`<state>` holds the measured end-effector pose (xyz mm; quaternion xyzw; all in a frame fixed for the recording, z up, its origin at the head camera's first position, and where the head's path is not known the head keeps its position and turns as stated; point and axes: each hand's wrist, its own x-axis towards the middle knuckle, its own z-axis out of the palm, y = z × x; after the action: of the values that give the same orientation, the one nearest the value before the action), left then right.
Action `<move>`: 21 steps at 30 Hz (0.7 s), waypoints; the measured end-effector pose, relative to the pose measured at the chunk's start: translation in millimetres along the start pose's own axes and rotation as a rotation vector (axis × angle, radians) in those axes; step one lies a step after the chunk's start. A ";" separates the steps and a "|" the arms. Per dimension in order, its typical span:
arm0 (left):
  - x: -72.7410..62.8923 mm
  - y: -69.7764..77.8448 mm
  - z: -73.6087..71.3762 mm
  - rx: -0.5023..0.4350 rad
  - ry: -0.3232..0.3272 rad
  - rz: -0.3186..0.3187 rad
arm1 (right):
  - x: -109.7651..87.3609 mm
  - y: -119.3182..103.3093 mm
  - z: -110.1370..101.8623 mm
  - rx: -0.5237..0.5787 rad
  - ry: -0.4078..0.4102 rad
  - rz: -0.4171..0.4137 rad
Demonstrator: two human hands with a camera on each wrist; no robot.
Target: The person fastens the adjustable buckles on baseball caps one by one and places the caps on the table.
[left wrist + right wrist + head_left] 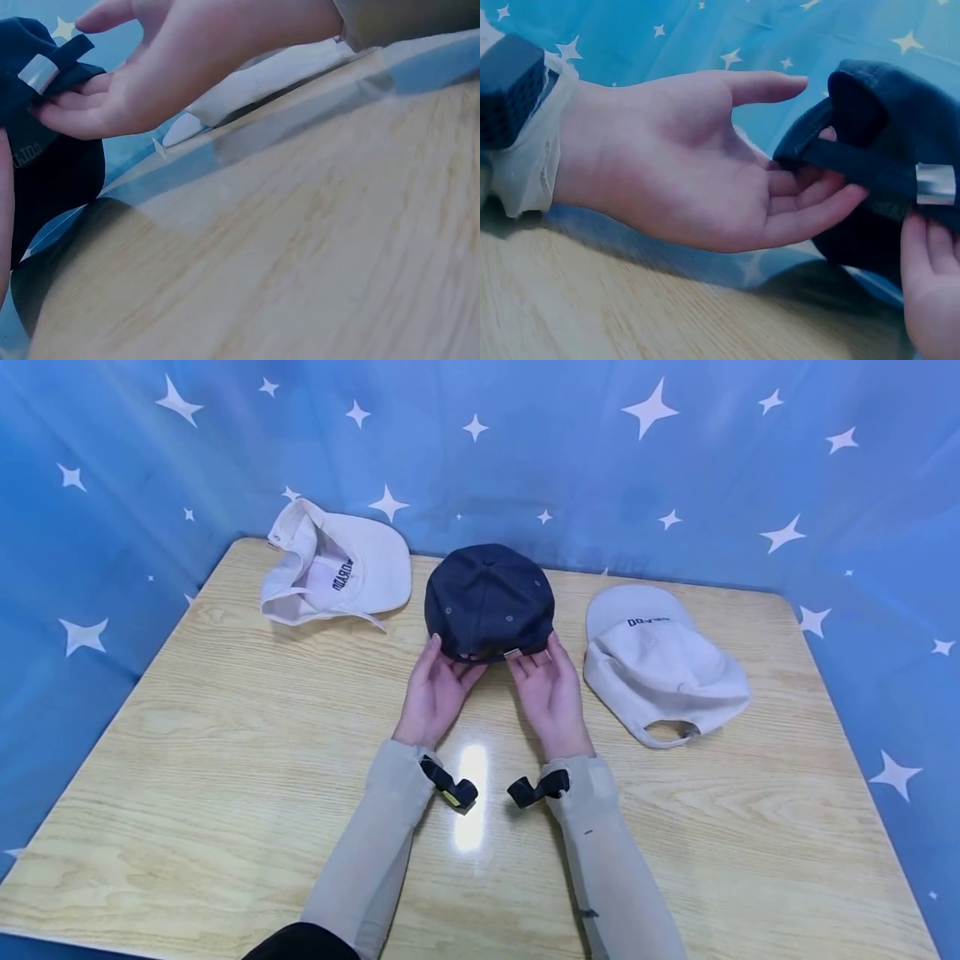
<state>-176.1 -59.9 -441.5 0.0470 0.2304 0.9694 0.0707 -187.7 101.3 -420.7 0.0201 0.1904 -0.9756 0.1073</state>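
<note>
A dark navy baseball cap (487, 597) is between both hands near the back of the table, its crown up and its back strap facing the person. At its left rear edge, my left hand (437, 689) holds it palm up, fingers hooked under the strap. My right hand (551, 693) holds the right rear edge beside a silver buckle (37, 73). In the right wrist view, the left hand (682, 161) shows its thumb extended apart from the strap (862, 166). The brim is mostly hidden behind the crown.
A white cap (382, 560) lies at the back left, its inside showing. Another white cap (660, 656) with dark lettering sits crown up to the right, brim toward the back. Blue star-patterned curtain (525, 460) borders the wooden table (225, 760).
</note>
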 end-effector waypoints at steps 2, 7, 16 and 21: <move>-0.3 0.1 1.1 0.013 0.008 -0.019 | 0.5 -0.2 -0.1 0.029 0.020 0.010; -0.9 0.6 3.1 0.030 0.046 -0.047 | -0.2 -0.4 -0.7 0.074 0.072 0.007; 0.1 2.5 3.4 0.064 0.118 -0.085 | -1.6 -3.7 -5.1 0.132 0.146 -0.076; 1.1 -0.1 2.4 0.106 0.144 -0.101 | -2.1 -8.3 -8.1 0.127 0.225 -0.103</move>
<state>-176.9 -58.6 -439.4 -0.0310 0.2878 0.9520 0.0999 -187.5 112.3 -425.0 0.1263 0.1398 -0.9815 0.0334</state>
